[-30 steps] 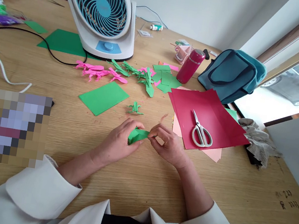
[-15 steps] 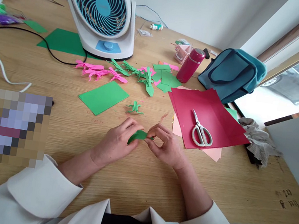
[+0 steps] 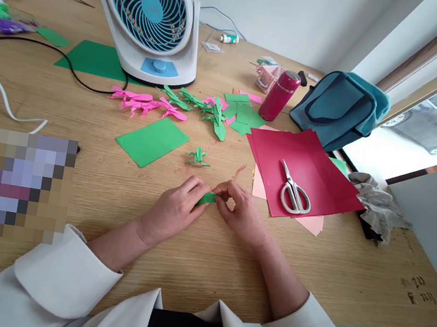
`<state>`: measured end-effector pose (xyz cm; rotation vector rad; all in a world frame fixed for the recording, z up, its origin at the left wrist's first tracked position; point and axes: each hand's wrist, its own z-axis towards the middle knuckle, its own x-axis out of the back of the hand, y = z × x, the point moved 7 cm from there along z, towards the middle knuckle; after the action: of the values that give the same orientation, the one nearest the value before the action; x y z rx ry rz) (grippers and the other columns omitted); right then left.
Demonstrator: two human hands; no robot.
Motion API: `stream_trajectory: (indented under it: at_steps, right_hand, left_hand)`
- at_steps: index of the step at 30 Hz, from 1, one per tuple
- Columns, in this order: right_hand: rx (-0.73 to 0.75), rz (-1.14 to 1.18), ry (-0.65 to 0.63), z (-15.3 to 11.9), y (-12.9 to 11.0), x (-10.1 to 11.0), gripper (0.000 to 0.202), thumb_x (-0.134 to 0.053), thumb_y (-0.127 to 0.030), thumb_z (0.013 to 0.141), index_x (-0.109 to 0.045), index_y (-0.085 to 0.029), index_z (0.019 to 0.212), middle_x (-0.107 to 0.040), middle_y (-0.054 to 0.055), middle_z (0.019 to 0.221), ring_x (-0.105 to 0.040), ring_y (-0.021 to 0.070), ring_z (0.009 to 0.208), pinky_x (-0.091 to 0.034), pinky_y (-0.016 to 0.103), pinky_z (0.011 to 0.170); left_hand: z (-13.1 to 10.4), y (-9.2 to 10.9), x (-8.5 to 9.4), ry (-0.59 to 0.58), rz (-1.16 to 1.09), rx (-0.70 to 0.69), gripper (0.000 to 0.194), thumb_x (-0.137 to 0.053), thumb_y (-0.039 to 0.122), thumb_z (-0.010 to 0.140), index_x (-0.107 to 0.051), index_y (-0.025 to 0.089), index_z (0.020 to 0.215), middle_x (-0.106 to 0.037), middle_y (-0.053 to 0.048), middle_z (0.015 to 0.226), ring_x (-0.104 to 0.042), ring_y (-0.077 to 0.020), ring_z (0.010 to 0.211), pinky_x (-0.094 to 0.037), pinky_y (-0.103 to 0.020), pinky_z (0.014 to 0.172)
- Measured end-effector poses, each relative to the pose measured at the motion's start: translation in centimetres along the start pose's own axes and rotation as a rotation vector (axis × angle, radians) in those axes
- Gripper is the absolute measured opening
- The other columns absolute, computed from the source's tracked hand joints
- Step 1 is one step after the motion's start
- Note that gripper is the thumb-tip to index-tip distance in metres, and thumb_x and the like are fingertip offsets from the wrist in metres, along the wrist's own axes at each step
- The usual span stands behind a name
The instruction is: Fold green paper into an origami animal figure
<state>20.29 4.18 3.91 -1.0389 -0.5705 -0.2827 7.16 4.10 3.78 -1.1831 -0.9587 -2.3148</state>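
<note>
A small folded piece of green paper (image 3: 207,198) is held between both hands above the wooden table (image 3: 203,260). My left hand (image 3: 176,206) pinches its left part, and the fingers cover much of it. At the right end, my right hand (image 3: 241,211) grips it between thumb and fingertips. Just beyond the hands stands a small green origami figure (image 3: 198,156) with thin legs. Behind it to the left lies a flat green paper sheet (image 3: 152,142). Farther back are several pink origami figures (image 3: 141,101) and green origami figures (image 3: 218,119).
White-handled scissors (image 3: 294,192) lie on red paper sheets (image 3: 324,175) at the right. Behind them are a red thermos (image 3: 279,96) and a teal bag (image 3: 339,108). A white fan (image 3: 152,20) stands at the back left. A white cable (image 3: 8,102) lies at the left.
The left hand has shifted slightly right, nearer the right hand, and less of the green paper shows between them. The other things on the table stay put.
</note>
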Motion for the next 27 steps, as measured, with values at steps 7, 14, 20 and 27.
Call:
stream_trajectory:
  at_steps: [7, 14, 20, 27]
  right_hand:
    - [0.056, 0.001, 0.036, 0.2, -0.3, 0.8, 0.021, -0.044, -0.006, 0.094, -0.059, -0.02, 0.096, -0.062, 0.003, 0.087, -0.064, 0.0133, 0.077, -0.05, 0.026, 0.071]
    - [0.026, 0.043, 0.027, 0.0, -0.3, 0.9, 0.024, -0.043, -0.006, 0.094, -0.06, -0.02, 0.104, -0.063, 0.004, 0.092, -0.066, 0.0122, 0.079, -0.052, 0.026, 0.075]
    - [-0.019, 0.084, 0.004, 0.0, -0.2, 0.0, 0.025, -0.05, -0.006, 0.09, -0.061, -0.02, 0.107, -0.064, 0.003, 0.089, -0.065, 0.0136, 0.08, -0.053, 0.028, 0.078]
    - [-0.163, 0.127, 0.087, -0.2, 0.9, -0.3, 0.005, -0.061, -0.017, 0.088, -0.064, -0.019, 0.091, -0.068, 0.003, 0.086, -0.064, 0.0139, 0.076, -0.052, 0.026, 0.071]
  left_hand:
    - [0.2, -1.4, 0.9, 0.111, -0.149, 0.101, 0.014, -0.06, 0.011, 0.088, -0.059, 0.02, 0.098, -0.06, -0.002, 0.094, -0.062, -0.0178, 0.091, -0.05, -0.029, 0.081]
    - [0.3, -2.3, 1.2, 0.162, -0.204, 0.199, 0.01, -0.06, 0.012, 0.085, -0.061, 0.02, 0.091, -0.064, -0.002, 0.09, -0.062, -0.0179, 0.089, -0.049, -0.03, 0.081]
    - [0.3, -2.8, 1.2, 0.164, -0.263, 0.284, 0.006, -0.06, 0.016, 0.086, -0.061, 0.02, 0.089, -0.066, -0.002, 0.087, -0.062, -0.0173, 0.085, -0.047, -0.03, 0.078]
    - [0.1, -2.4, 1.0, 0.16, -0.292, 0.278, 0.007, -0.06, 0.015, 0.084, -0.062, 0.02, 0.088, -0.067, -0.001, 0.085, -0.063, -0.017, 0.084, -0.048, -0.029, 0.077]
